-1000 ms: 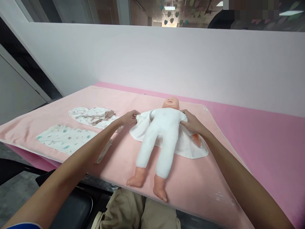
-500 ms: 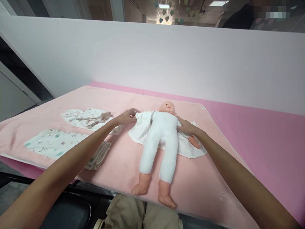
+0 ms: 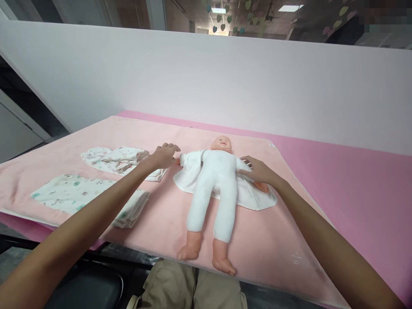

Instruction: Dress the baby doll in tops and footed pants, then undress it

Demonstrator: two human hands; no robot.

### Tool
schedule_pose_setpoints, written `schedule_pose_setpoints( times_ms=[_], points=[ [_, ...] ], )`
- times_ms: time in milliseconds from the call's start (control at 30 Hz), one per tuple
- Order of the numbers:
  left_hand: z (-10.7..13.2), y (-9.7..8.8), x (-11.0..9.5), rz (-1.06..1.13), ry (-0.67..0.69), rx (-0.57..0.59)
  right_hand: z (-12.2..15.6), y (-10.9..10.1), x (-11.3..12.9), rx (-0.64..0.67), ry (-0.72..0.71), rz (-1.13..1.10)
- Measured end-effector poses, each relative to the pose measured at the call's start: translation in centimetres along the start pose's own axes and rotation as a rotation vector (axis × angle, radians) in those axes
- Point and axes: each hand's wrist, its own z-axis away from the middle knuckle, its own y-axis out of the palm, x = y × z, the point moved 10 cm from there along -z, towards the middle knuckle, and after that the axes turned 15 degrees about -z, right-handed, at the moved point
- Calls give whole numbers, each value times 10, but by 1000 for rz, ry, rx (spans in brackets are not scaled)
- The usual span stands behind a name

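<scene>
A baby doll (image 3: 221,171) in a white body suit lies on its back, head away from me and bare feet toward me. A white baby shirt (image 3: 189,174) spreads open beneath it, one sleeve around the doll's arm on the left. Just past that sleeve's end, beside the doll's small hand, my left hand (image 3: 165,155) hovers with its fingers apart and nothing in them. My right hand (image 3: 259,170) rests at the doll's other upper arm, fingers spread and thumb by its side. That arm is partly covered by my hand; its forearm (image 3: 262,186) lies bare on the shirt.
Folded printed baby clothes (image 3: 119,159) and a folded printed cloth (image 3: 72,191) lie at the left on the pink mat (image 3: 154,240). A white partition (image 3: 206,77) rises behind the pink table (image 3: 354,184). A black chair (image 3: 85,285) stands below the near edge.
My left hand has let go of the sleeve's end and moved slightly left, uncovering the doll's hand. My right hand's fingers have loosened and spread at the other arm.
</scene>
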Motion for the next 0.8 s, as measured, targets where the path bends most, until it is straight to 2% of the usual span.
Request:
schedule_pose_setpoints(
  times_ms=[67, 100, 200, 233, 300, 333, 400, 467, 533, 667, 733, 800],
  points=[
    [0, -27, -29, 3, 9, -133, 12, -20, -21, -34, 78, -77],
    [-2, -40, -54, 33, 60, -197, 16, -25, -32, -27, 115, -105],
    [-14, -64, -158, 161, 355, -284, 17, -28, -59, 14, 158, -156],
    [-19, -65, -197, 184, 484, -262, 15, -27, -66, 1, 152, -177],
    [-31, -51, -266, 157, 703, -128, 12, -28, -78, -86, 122, -250],
    [-41, -40, -290, 113, 733, -51, 11, -29, -84, -136, 102, -302],
    [-58, -19, -319, 16, 742, 60, 13, -27, -94, -184, 64, -411],
    [-68, -7, -329, -69, 738, 84, 14, -24, -102, -178, 33, -490],
    [-70, -7, -325, -94, 731, 30, 14, -24, -109, -169, 24, -529],
    [-66, -30, -291, 132, 595, -147, 13, -31, -117, -225, 26, -533],
    [-64, -41, -273, 260, 502, -210, 15, -31, -113, -238, 37, -509],
    [-63, -49, -263, 345, 455, -251, 20, -24, -103, -231, 68, -424]
  ],
)
